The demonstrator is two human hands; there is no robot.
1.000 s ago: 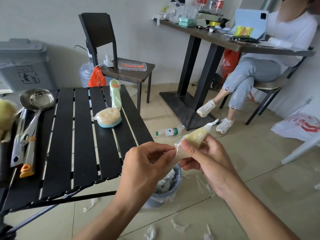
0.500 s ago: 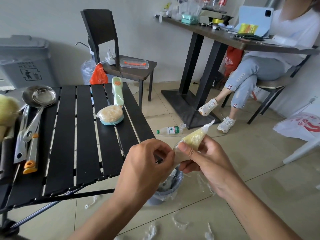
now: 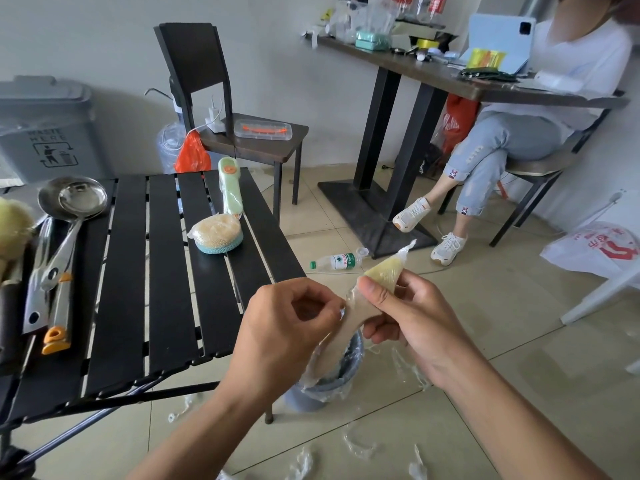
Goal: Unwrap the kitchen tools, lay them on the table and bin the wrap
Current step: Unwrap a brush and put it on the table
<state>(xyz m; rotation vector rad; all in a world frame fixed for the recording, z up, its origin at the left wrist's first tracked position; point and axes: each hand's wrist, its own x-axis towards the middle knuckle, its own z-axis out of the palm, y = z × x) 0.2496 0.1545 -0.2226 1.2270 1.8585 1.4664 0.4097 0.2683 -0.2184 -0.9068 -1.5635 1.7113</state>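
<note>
My right hand [image 3: 412,323] grips a small wrapped tool [image 3: 382,271], pale yellow at its far end and beige toward me, covered in clear film. My left hand [image 3: 287,327] pinches the film at the tool's near end. Both hands are above a small grey bin [image 3: 325,386] lined with plastic and holding crumpled wrap. On the black slatted table [image 3: 138,271] lie a wrapped green-handled brush [image 3: 230,188], a wrapped round scrubber [image 3: 216,233], steel ladles [image 3: 74,202] and orange-tipped utensils [image 3: 59,313].
A dark chair [image 3: 221,98] stands behind the table, a large grey waste bin [image 3: 45,133] at the far left. A seated person [image 3: 512,133] is at a desk on the right. A water bottle [image 3: 337,261] and film scraps [image 3: 301,462] lie on the tiled floor.
The hands and the wrapped tool have stayed almost in place above the bin. My left fingers have shifted slightly on the film at the tool's near end.
</note>
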